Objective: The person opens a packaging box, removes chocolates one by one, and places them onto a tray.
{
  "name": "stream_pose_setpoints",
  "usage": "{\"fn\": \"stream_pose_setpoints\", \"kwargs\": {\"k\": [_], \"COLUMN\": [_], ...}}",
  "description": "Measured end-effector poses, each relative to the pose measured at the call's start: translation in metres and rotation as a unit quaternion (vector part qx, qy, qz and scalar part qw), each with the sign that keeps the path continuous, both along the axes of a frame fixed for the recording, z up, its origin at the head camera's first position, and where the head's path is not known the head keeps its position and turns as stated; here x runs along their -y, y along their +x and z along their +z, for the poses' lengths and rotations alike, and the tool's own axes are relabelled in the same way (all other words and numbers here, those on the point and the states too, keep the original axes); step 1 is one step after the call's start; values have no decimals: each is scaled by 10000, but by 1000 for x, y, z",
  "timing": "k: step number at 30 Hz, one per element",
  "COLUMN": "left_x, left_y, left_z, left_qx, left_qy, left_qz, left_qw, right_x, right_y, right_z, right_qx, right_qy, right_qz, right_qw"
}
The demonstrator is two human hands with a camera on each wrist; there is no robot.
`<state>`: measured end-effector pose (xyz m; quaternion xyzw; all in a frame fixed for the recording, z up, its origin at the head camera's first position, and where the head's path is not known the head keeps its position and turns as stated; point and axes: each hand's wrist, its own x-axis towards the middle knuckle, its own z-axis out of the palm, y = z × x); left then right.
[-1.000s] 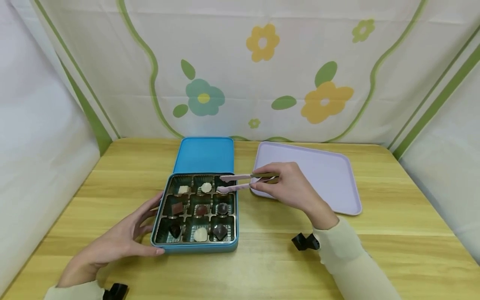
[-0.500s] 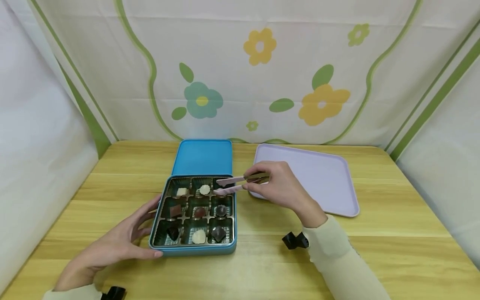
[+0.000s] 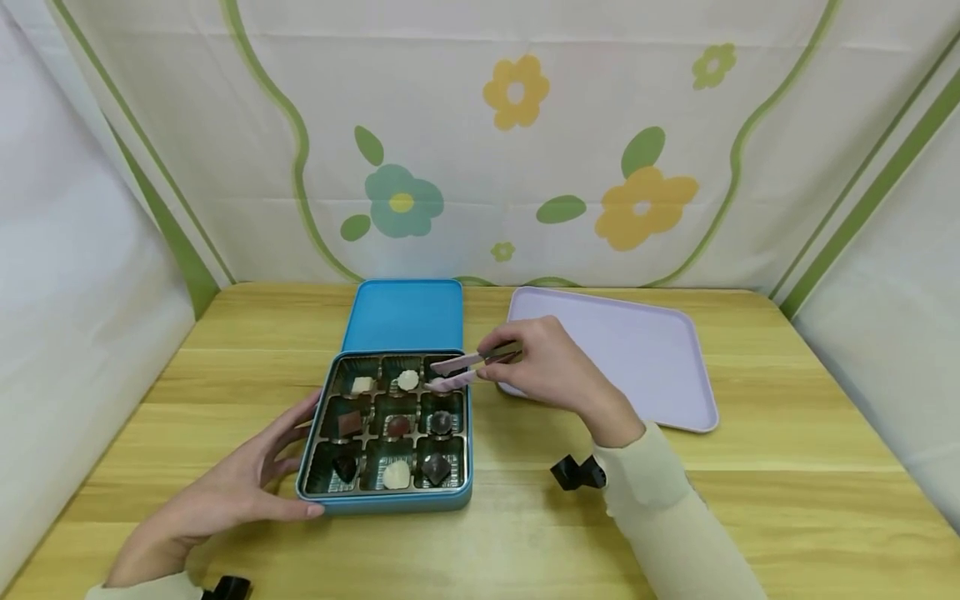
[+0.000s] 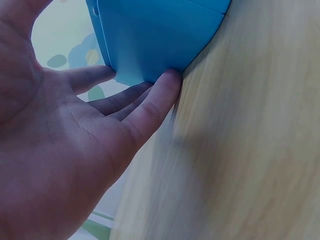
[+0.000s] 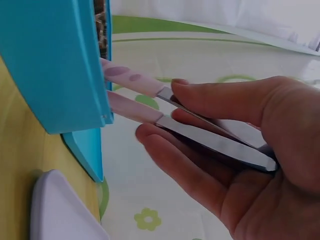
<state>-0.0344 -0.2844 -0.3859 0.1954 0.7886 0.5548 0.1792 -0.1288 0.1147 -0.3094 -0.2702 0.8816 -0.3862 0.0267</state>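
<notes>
A blue tin (image 3: 386,503) holds a gold-coloured tray of nine-style compartments, one chocolate visible in most of them. Against its left side and front corner rests my left hand (image 3: 225,493), fingers spread and fairly straight; the left wrist view shows the fingertips touching the blue wall. My right hand (image 3: 553,367) grips small tongs (image 3: 459,363) with metal handles and lilac tips, thumb on one arm and fingers on the other. The two tips stand apart, reaching into the back right compartment, where they mostly hide what lies inside. A white flower-shaped chocolate (image 3: 407,380) sits just left of them.
The tin's blue lid (image 3: 405,315) lies behind it. A lilac tray (image 3: 637,358) is on the wooden table (image 3: 517,533) at the right, partly under my right hand in this view. A flower-printed cloth (image 3: 465,167) hangs along the back edge.
My right hand has moved left with the tongs, bringing the tips lower into the back right compartment. The left hand stays against the tin. The head view has shifted slightly.
</notes>
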Motion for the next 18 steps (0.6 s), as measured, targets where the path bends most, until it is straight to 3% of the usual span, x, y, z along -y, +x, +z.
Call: {"fn": "stream_pose_setpoints", "kwargs": {"k": [8,18], "left_x": [-1,-1], "left_y": [1,1], "left_z": [7,4], "left_qx": [268,327], "left_qy": [70,88], "left_qz": [26,21], "left_qw": [9996,9994], "right_x": [2,-4], "right_y": [-1,-3], "right_z": [5,0], "right_qx": [166,186], "right_qy": [228,-200], "right_qz": [132,55], "right_qw": [9995,9996]}}
